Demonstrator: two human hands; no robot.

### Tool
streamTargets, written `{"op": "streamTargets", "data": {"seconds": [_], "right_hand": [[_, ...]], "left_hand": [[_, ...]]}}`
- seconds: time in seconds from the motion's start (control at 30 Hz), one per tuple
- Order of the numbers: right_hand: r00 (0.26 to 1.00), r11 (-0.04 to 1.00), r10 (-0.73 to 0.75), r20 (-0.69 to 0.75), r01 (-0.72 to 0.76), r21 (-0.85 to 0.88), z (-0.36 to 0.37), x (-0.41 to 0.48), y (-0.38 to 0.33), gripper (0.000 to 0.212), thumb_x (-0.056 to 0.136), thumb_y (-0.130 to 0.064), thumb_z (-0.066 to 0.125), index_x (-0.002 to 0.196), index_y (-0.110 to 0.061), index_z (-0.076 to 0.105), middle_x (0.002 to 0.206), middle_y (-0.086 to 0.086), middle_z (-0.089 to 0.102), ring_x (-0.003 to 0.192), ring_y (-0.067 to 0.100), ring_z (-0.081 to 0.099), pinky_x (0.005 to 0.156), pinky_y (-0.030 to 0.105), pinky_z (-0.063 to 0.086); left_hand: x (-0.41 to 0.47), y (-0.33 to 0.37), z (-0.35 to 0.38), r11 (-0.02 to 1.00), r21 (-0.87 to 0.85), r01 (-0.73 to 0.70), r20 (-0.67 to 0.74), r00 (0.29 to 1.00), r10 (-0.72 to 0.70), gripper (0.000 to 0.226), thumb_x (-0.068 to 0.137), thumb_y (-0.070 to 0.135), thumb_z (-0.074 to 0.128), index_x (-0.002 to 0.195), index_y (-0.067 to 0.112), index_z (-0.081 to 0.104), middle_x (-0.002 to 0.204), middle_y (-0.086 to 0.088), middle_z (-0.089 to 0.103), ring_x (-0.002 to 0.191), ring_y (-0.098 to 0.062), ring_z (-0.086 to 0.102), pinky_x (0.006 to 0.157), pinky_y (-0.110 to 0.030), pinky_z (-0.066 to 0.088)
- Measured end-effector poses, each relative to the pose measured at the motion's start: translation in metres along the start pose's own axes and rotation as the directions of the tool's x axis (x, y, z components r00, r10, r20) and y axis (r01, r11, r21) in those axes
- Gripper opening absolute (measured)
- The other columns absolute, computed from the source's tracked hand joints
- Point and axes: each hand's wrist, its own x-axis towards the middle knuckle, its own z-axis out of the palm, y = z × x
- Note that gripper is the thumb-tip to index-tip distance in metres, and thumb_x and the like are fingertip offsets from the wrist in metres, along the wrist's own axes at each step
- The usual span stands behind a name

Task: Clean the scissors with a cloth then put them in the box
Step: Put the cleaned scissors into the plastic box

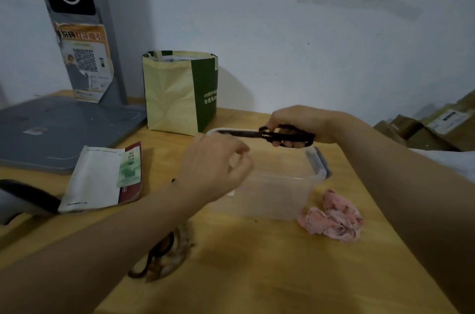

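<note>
Shows writing in three places: white Chinese characters, partly cut off, on the dark green side of a yellow-green paper bag; a QR code under a blurred Chinese heading on an orange poster; a green label, too blurred to read, on a white and red packet.

Grips black scissors by the looped handles with the right hand, grip clamped around the loops, blades together and pointing left. Holds them in the air above the far rim of a clear, rectangular plastic box with a dark grey latch at its right end; not yet inside it.

Hovers the left hand over the box's left end, grip loosely curled, thumb near forefinger; cannot tell whether it touches the rim or pinches anything.

Has a crumpled pink cloth lying on the wooden worktop, just beside the box's near right corner. Partly hides, under the left forearm, dark loops on a brownish rag, too blurred to name.
</note>
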Motion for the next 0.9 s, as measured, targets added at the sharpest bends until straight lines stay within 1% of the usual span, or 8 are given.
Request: {"op": "streamTargets", "data": {"seconds": [0.07, 0.2, 0.33, 0.47, 0.63, 0.77, 0.83, 0.9], "right_hand": [[0.998, 0.991, 0.010, 0.064, -0.001, -0.132, 0.008, 0.001, 0.002, 0.023, 0.081, -0.030, 0.060, 0.089, -0.009, 0.065, 0.082, 0.006, 0.063, 0.062, 0.015, 0.050, 0.054, 0.026, 0.041], [0.984, 0.923, 0.083, 0.156, -0.017, -0.384, 0.027, 0.011, 0.002, 0.020, 0.076, -0.024, 0.071, 0.092, -0.014, 0.067, 0.085, 0.000, 0.060, 0.075, 0.016, 0.053, 0.065, 0.025, 0.043], [0.943, 0.886, 0.205, 0.263, -0.064, -0.460, 0.047, 0.029, 0.007, 0.033, 0.070, -0.023, 0.074, 0.097, -0.004, 0.069, 0.084, 0.005, 0.061, 0.071, 0.018, 0.052, 0.059, 0.029, 0.042], [0.937, 0.758, 0.262, 0.230, -0.052, -0.650, 0.059, 0.037, 0.011, 0.049, 0.067, -0.031, 0.081, 0.111, -0.016, 0.067, 0.109, -0.003, 0.060, 0.102, 0.019, 0.056, 0.093, 0.036, 0.048], [0.929, 0.700, 0.317, 0.189, -0.095, -0.707, 0.059, 0.042, 0.016, 0.041, 0.074, -0.033, 0.076, 0.110, -0.015, 0.067, 0.110, 0.001, 0.065, 0.102, 0.022, 0.061, 0.096, 0.043, 0.050], [0.994, 0.734, 0.029, -0.105, -0.092, -0.673, 0.065, 0.038, -0.006, 0.017, 0.086, -0.012, 0.060, 0.098, -0.008, 0.070, 0.101, 0.010, 0.069, 0.092, 0.025, 0.065, 0.085, 0.040, 0.056], [0.911, 0.769, -0.263, -0.317, -0.001, -0.640, 0.079, 0.024, -0.027, 0.017, 0.088, -0.013, 0.054, 0.097, -0.014, 0.069, 0.098, 0.002, 0.067, 0.091, 0.020, 0.061, 0.083, 0.038, 0.054], [0.818, 0.802, -0.452, -0.356, 0.198, -0.564, 0.101, 0.000, -0.048, 0.015, 0.088, -0.016, 0.054, 0.097, -0.020, 0.066, 0.096, -0.006, 0.062, 0.091, 0.013, 0.056, 0.082, 0.031, 0.051]], "left_hand": [[0.000, -0.017, -0.007, 0.989, -0.009, 0.150, -0.037, 0.988, -0.150, 0.033, 0.094, 0.029, 0.048, 0.124, 0.021, 0.058, 0.128, 0.004, 0.055, 0.117, -0.010, 0.046, 0.097, -0.025, 0.033], [-0.005, -0.034, -0.005, 0.956, 0.064, 0.287, 0.218, 0.930, -0.294, 0.047, 0.099, 0.027, 0.039, 0.144, 0.014, 0.034, 0.155, -0.001, 0.025, 0.139, -0.016, 0.027, 0.107, -0.026, 0.026], [-0.010, -0.031, -0.006, 0.962, 0.131, 0.238, 0.281, 0.922, -0.266, 0.041, 0.102, 0.026, 0.031, 0.132, 0.007, 0.050, 0.144, -0.007, 0.043, 0.125, -0.020, 0.045, 0.098, -0.029, 0.035], [-0.010, -0.036, -0.008, 0.960, 0.171, 0.223, 0.294, 0.918, -0.266, 0.041, 0.101, 0.029, 0.032, 0.126, 0.005, 0.054, 0.137, -0.010, 0.049, 0.119, -0.023, 0.049, 0.095, -0.034, 0.039], [-0.011, -0.041, -0.012, 0.938, -0.042, 0.344, 0.286, 0.904, -0.318, 0.038, 0.101, 0.029, 0.038, 0.130, 0.011, 0.053, 0.134, -0.007, 0.053, 0.116, -0.020, 0.052, 0.090, -0.030, 0.040], [-0.016, -0.063, -0.023, 0.856, -0.178, 0.485, 0.213, 0.869, -0.447, 0.014, 0.096, 0.020, 0.043, 0.098, 0.025, 0.057, 0.096, -0.001, 0.055, 0.083, -0.014, 0.048, 0.067, -0.025, 0.036], [-0.024, -0.076, -0.029, 0.844, -0.072, 0.532, 0.216, 0.834, -0.507, 0.010, 0.093, 0.015, 0.046, 0.087, 0.022, 0.048, 0.094, -0.003, 0.048, 0.086, -0.017, 0.045, 0.076, -0.029, 0.037], [-0.034, -0.086, -0.033, 0.818, 0.049, 0.573, 0.289, 0.776, -0.560, 0.011, 0.092, 0.013, 0.049, 0.095, 0.019, 0.058, 0.100, -0.008, 0.054, 0.095, -0.020, 0.051, 0.080, -0.029, 0.039]]}}
